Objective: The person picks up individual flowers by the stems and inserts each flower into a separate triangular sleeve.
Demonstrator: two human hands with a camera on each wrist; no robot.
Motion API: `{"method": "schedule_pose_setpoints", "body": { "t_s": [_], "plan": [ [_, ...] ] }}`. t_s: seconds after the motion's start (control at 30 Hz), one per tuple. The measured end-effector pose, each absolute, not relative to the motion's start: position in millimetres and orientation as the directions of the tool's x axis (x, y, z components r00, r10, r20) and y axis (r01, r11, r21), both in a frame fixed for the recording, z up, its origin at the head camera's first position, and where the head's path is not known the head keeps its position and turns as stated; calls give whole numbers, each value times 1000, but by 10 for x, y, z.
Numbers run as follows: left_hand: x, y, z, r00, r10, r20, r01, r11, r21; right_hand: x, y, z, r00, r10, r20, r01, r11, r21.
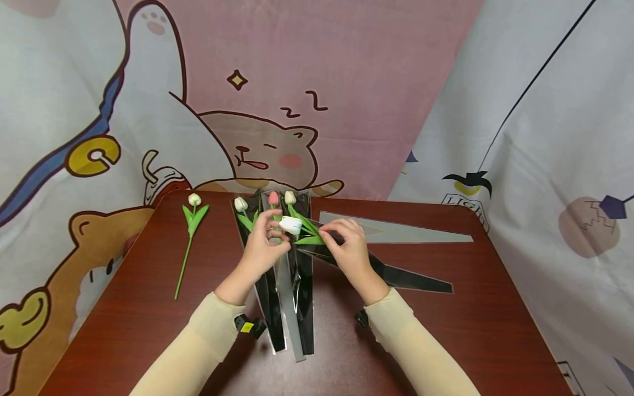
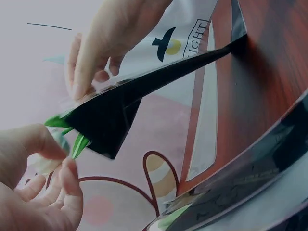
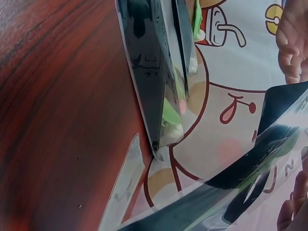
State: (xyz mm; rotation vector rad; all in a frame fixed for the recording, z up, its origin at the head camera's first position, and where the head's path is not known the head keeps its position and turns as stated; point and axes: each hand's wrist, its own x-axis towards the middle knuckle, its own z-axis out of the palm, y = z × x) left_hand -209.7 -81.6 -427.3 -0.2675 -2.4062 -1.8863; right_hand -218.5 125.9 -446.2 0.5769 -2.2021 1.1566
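Note:
A white tulip (image 1: 290, 225) with green leaves pokes out of the wide mouth of a black-backed clear flower sleeve (image 1: 416, 278). My left hand (image 1: 262, 245) pinches the tulip near its bloom, thumb and fingertips meeting there in the left wrist view. At the sleeve's mouth, my right hand (image 1: 349, 247) pinches the film edge between thumb and fingers. The sleeve slants down to the right, lifted at the mouth, its narrow tail near the tabletop. Its black back (image 2: 106, 120) faces the left wrist camera. Most of the stem is hidden inside.
Wrapped tulips lie side by side under my hands: a white one (image 1: 240, 204), a pink one (image 1: 273, 198) and another white one (image 1: 290, 197). One loose white tulip (image 1: 195, 199) lies at the left. A flat pale sleeve (image 1: 421, 231) lies at the back right of the brown table (image 1: 475, 330).

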Motion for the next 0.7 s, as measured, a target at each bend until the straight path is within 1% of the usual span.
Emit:
{"method": "schedule_pose_setpoints", "body": {
  "t_s": [0.13,0.23,0.37,0.53,0.7],
  "plan": [
    [-2008,-865,-4142,-984,116,133,157,227,961,-2191,1287,-4471,-743,-104,661,-602,536,-592],
    [-1942,-866,-4041,-987,100,128,148,222,964,-2193,1298,-4473,-746,-106,658,-600,537,-594],
    [-1919,-846,-4028,-981,39,192,196,220,956,-2198,1297,-4483,-743,-108,660,-601,543,-587],
    [-1913,-821,-4007,-952,-40,303,282,273,920,-2203,1275,-4486,-741,-110,662,-601,548,-582],
    [-1948,-816,-4052,-943,-49,329,304,271,913,-2198,1255,-4476,-751,-115,650,-594,548,-589]
  ]
}}
